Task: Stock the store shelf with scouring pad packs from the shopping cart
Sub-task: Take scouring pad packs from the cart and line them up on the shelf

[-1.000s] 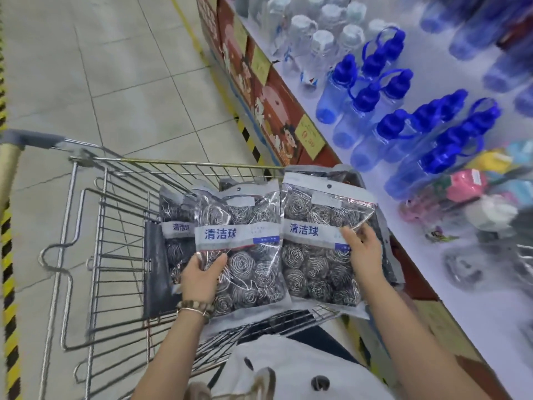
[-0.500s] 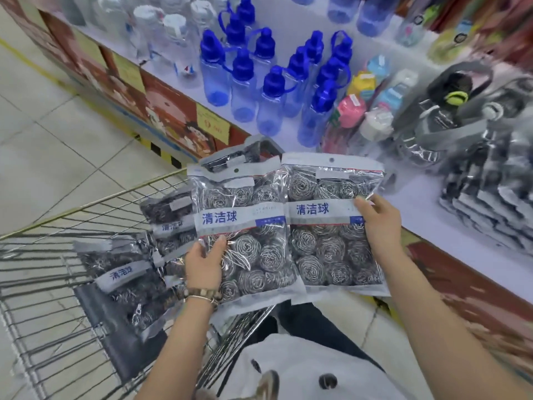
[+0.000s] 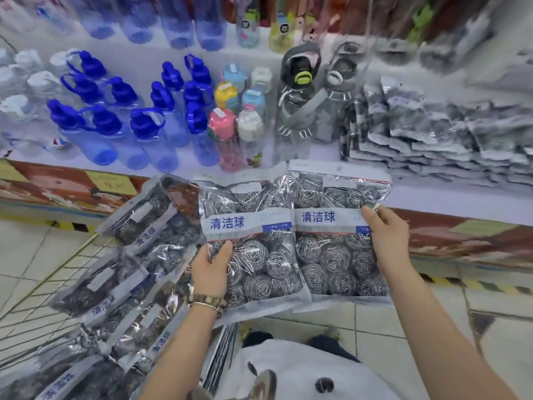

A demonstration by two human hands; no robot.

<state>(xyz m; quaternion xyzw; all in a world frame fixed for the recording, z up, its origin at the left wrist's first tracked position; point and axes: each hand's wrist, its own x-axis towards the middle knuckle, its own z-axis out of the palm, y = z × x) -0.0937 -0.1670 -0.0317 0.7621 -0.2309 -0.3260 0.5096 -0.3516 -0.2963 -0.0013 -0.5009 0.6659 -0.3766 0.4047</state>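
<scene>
I hold two clear packs of steel scouring pads side by side in front of the shelf. My left hand [image 3: 212, 268] grips the lower left of the left pack [image 3: 253, 241], thumb on its front. My right hand [image 3: 388, 235] grips the right edge of the right pack [image 3: 331, 235]. Both packs hang over the floor just below the white shelf [image 3: 450, 197]. Several more packs [image 3: 115, 284] lie in the wire shopping cart [image 3: 43, 284] at the lower left. A stack of the same packs [image 3: 432, 140] lies on the shelf at the right.
Blue-capped water bottles [image 3: 138, 122] fill the shelf's left part, with small coloured bottles [image 3: 236, 111] and grey bottle carriers [image 3: 302, 105] in the middle. The shelf's red front edge [image 3: 461, 235] runs across. A yellow-black striped line [image 3: 461, 281] marks the tiled floor.
The view has swung right, away from the cart and square onto the shelf. Both packs have travelled right with my hands, and the stack of packs on the shelf is now in full view.
</scene>
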